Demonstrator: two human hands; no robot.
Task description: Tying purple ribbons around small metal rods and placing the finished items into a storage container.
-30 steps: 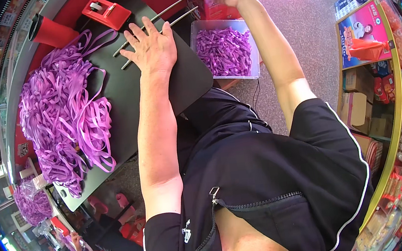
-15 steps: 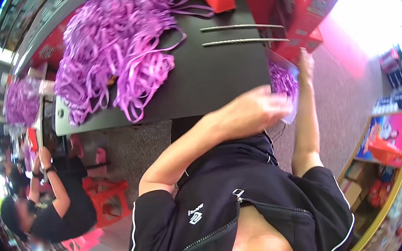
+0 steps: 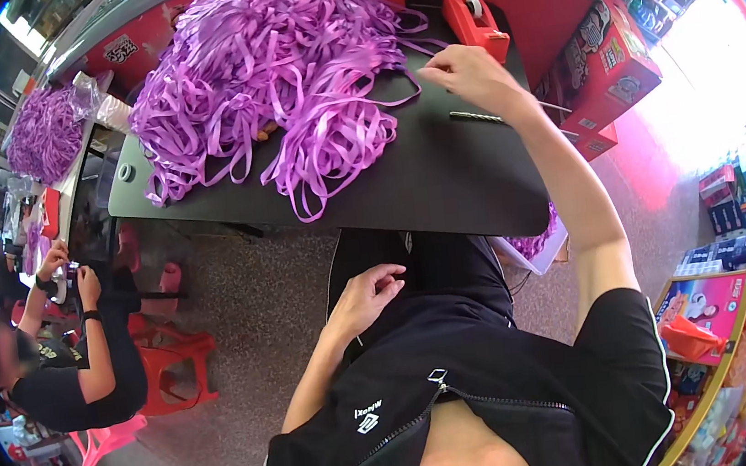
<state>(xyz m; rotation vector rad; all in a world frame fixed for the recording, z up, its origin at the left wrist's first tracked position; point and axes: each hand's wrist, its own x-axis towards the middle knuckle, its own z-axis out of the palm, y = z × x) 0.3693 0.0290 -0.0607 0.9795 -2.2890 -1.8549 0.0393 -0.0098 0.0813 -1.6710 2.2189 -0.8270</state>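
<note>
- At the far left a seated person in a black shirt (image 3: pixel 68 378) sits beside a red plastic stool (image 3: pixel 171 362), both hands raised near a small object; these hands belong to a co-worker, not the wearer.
- Above that, a smaller heap of purple ribbon strips (image 3: pixel 44 132) lies on another surface, well apart from the main work.
- A flat black table top (image 3: pixel 440 179) spans the middle, its near edge curving toward the wearer's lap.
- On it lies a big loose pile of purple plastic ribbon strips (image 3: pixel 272 70), covering most of the table's left and centre, with some loops trailing toward the near edge.
- The left hand (image 3: pixel 369 293) rests on the black trousers at the lap, below the table edge, fingers loosely curled; it holds nothing that can be seen.
- The right hand (image 3: pixel 475 74) reaches over the table at the pile's right edge, fingers pinched together where a ribbon end trails out; whether a strip is actually gripped cannot be told.
- Just beside that wrist lies a thin metal rod (image 3: pixel 479 117) on the table.
- Behind the hand stands a red tape dispenser (image 3: pixel 473 19).
- Further right, a red printed cardboard box (image 3: pixel 603 69) sits beyond the table edge, and a clear container of purple pieces (image 3: pixel 535 242) shows under it.
</note>
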